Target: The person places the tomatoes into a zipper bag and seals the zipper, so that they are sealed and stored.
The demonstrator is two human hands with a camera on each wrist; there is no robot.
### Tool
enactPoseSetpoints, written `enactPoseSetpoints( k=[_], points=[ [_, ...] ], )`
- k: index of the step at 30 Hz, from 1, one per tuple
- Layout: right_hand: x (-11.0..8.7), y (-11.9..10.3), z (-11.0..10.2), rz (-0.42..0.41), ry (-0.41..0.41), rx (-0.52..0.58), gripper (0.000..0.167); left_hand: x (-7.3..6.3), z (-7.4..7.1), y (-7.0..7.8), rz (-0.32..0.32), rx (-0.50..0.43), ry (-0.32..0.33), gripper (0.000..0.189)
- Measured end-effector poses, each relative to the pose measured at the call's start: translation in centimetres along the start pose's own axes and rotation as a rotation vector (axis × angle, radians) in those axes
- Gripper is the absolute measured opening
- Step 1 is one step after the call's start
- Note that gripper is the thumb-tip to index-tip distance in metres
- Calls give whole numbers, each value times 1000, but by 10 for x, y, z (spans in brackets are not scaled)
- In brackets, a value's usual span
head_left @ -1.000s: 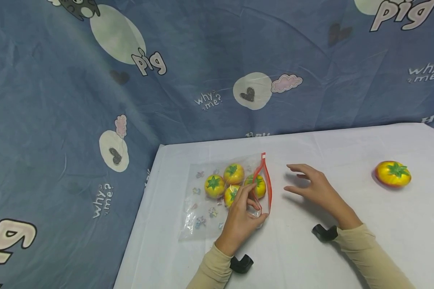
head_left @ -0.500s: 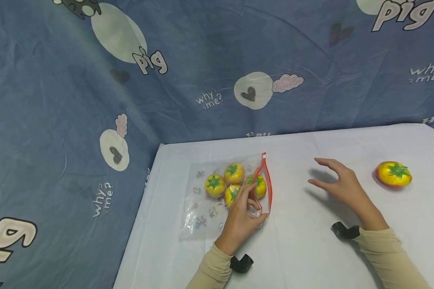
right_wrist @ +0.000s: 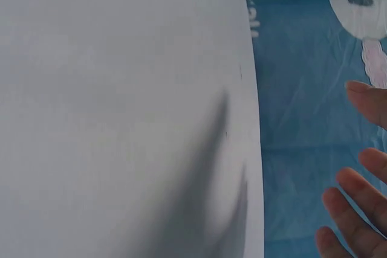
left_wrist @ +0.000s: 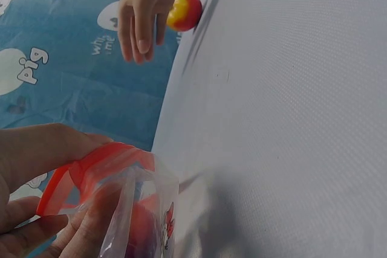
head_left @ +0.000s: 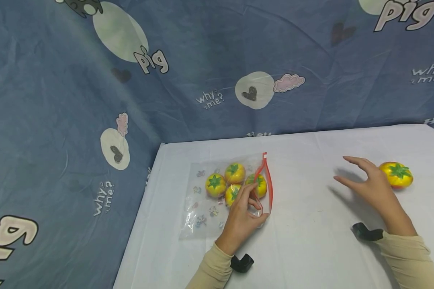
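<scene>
A clear zip bag [head_left: 193, 222] with a red zip edge lies on the table, several yellow toy fruits [head_left: 215, 185] with green leafy tops inside it. My left hand [head_left: 240, 220] holds the bag at its mouth; in the left wrist view the red rim [left_wrist: 112, 155] stands spread apart between thumb and fingers. Farther right, another toy fruit [head_left: 398, 175], yellow and red, rests outside the bag. Over the table just left of it, my right hand [head_left: 376, 188] overlaps its edge in the head view. Nothing is between the right thumb and its spread fingers [right_wrist: 357, 209].
A white cloth covers the table [head_left: 300, 249]. Behind it and along the left hangs a blue printed curtain [head_left: 188, 60]. Black wrist mounts [head_left: 242, 263] stick out from both sleeves, close over the tabletop.
My right hand has moved steadily right, away from the bag and up to the lone toy fruit, thumb and fingers still apart. The left hand and the bag have stayed in place.
</scene>
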State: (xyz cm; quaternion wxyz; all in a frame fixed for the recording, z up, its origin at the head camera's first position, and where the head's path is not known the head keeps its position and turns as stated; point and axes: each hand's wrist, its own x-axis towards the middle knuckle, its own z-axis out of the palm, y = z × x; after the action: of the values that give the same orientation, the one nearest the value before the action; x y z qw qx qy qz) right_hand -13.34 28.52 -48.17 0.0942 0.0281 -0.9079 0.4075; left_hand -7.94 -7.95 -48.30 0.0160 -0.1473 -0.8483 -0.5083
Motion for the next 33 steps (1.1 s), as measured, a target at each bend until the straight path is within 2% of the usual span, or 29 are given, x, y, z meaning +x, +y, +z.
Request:
enactPoseSetpoints(
  k=[8, 15, 20, 27, 33],
  points=[
    [-5, 15, -20, 60, 52, -95, 69, 0, 1, -1, 26, 16, 7, 84],
    [-9, 21, -34, 71, 149, -97, 63, 1, 1, 0, 11, 13, 7, 84],
    [-12, 27, -41, 127, 195, -136, 62, 1, 1, 1, 1, 10, 3, 84],
    [-16, 36, -53, 255, 171, -150, 71, 0, 1, 0, 7, 12, 7, 84],
    [-18, 43, -58, 315, 169, -184, 74, 1, 1, 1, 10, 13, 6, 84]
  ],
)
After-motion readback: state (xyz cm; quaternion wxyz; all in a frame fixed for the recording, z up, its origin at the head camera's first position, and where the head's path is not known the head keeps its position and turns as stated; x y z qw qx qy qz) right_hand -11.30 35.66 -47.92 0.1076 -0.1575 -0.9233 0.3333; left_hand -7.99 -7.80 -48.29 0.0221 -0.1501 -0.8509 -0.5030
